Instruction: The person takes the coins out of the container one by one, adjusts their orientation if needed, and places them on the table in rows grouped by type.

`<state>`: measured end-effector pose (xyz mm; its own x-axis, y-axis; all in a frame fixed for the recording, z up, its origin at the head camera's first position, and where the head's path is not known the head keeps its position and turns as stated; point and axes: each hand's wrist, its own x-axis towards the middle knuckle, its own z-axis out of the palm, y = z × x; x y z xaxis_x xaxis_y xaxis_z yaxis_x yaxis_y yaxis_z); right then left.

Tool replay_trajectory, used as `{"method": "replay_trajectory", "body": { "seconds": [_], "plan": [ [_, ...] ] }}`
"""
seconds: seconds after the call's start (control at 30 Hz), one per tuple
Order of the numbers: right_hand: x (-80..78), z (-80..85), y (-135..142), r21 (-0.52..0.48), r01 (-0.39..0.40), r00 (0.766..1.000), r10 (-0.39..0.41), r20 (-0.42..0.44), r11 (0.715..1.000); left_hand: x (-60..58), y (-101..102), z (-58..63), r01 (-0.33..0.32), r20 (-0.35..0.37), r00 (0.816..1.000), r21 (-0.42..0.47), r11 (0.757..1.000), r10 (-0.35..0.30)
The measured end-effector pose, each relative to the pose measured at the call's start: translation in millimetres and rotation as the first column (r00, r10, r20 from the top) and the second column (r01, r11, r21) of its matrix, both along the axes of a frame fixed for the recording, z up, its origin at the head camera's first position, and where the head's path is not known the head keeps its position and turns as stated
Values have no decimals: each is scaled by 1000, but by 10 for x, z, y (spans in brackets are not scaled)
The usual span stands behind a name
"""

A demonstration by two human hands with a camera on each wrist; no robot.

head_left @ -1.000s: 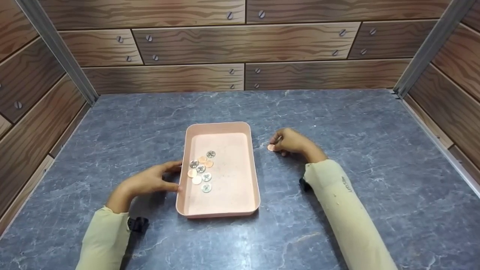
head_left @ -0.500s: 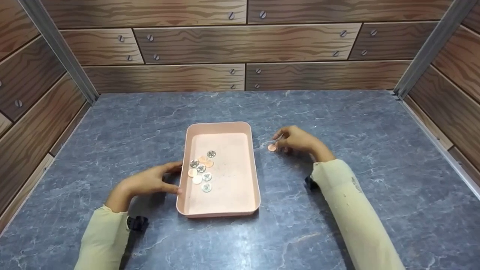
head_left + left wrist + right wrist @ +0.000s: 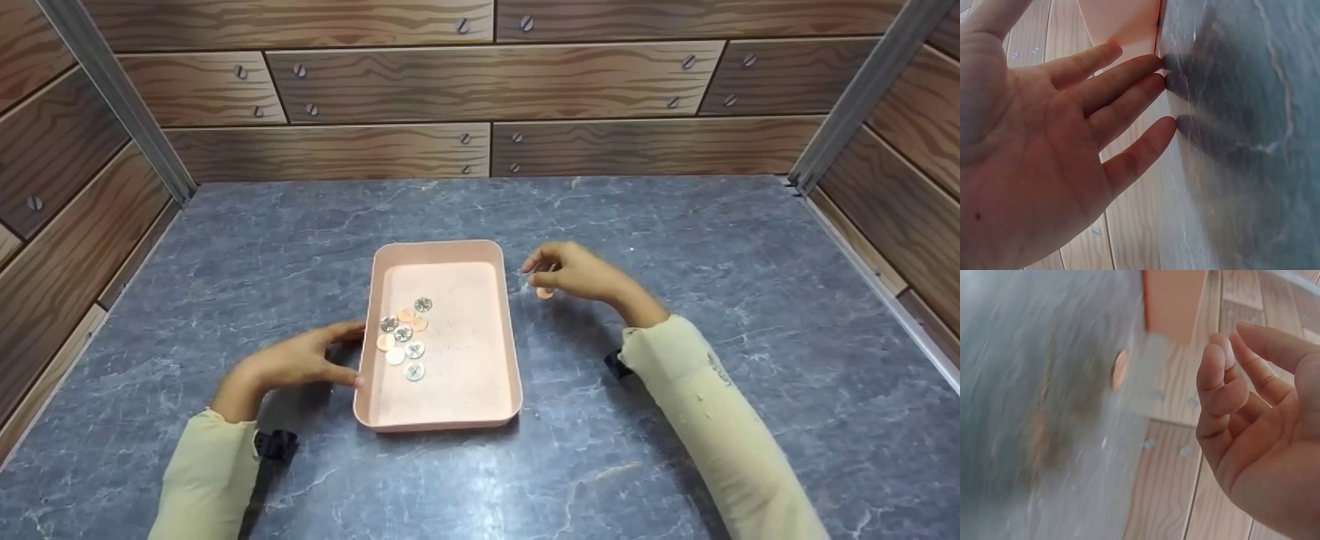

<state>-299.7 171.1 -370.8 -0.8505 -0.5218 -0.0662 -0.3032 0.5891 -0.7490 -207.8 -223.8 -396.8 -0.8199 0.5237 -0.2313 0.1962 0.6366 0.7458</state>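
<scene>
Nine coins, some copper and some silver-coloured, lie in a pink tray in the head view, gathered toward its 9 o'clock wall and well apart from its 3 o'clock one. The left hand sits at the tray's 9 o'clock with fingers and thumb spread, the thumb touching the outer wall. A lone coin rests at the tray's 2 o'clock, near the rim, with a strip of table between. The right hand hangs just over it, fingers loosely bent. The table, blue-grey, marbled and shiny toward 6 o'clock, runs past the tray at 12 o'clock to a wood-patterned wall, and broadly on at 3 o'clock. Metal posts stand toward 10 and 2 o'clock.

In the left wrist view, the left hand's fingers reach out straight and apart; one tip touches the tray near 12 o'clock.

In the right wrist view, the table is blurred. The lone coin lies toward 11 o'clock, apart from the fingertips; the right hand, toward 3 o'clock, is loosely curved, and whether thumb and finger touch I cannot tell. The tray's end shows at 12 o'clock.
</scene>
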Motion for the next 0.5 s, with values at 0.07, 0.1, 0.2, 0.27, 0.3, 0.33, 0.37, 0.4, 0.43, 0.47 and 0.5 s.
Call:
{"method": "replay_trajectory", "body": {
  "seconds": [0.07, 0.1, 0.2, 0.27, 0.3, 0.33, 0.37, 0.4, 0.43, 0.47, 0.5],
  "plan": [
    [41, 32, -62, -23, -18, 1000, 19, 20, 1000, 1, 2, 6, 1, -3, 1000, 0, 1000, -1],
    [62, 48, -95, -28, -29, 999, 29, 21, 999, 3, 4, 8, 1, -3, 1000, 0, 1000, -1],
    [131, 109, -198, -36, -64, 998, 64, 7, 997, 5, 8, 15, 2, 0, 1000, 1, 1000, -2],
    [176, 156, -270, -41, -88, 996, 88, -9, 995, 6, 8, 17, 3, 3, 1000, 0, 1000, -3],
    [198, 179, -307, -42, -103, 995, 102, -15, 994, 6, 8, 17, 4, 4, 1000, 0, 1000, -4],
    [218, 202, -345, -42, -117, 993, 116, -24, 992, 5, 6, 16, 7, 4, 1000, 0, 1000, -7],
    [237, 223, -383, -45, -132, 991, 131, -27, 990, 5, 5, 15, 7, 6, 1000, 1, 1000, -7],
    [251, 239, -421, -41, -146, 989, 145, -33, 988, 4, 3, 12, 8, 6, 1000, 2, 1000, -8],
    [267, 252, -458, -38, -160, 987, 159, -36, 986, 3, 3, 10, 9, 6, 1000, 4, 1000, -9],
    [283, 263, -493, -34, -174, 984, 173, -37, 984, 2, 3, 7, 10, 7, 1000, 7, 1000, -10],
    [295, 268, -529, -29, -188, 982, 187, -42, 982, 2, 1, 3, 10, 7, 1000, 10, 1000, -10]
  ]
}}
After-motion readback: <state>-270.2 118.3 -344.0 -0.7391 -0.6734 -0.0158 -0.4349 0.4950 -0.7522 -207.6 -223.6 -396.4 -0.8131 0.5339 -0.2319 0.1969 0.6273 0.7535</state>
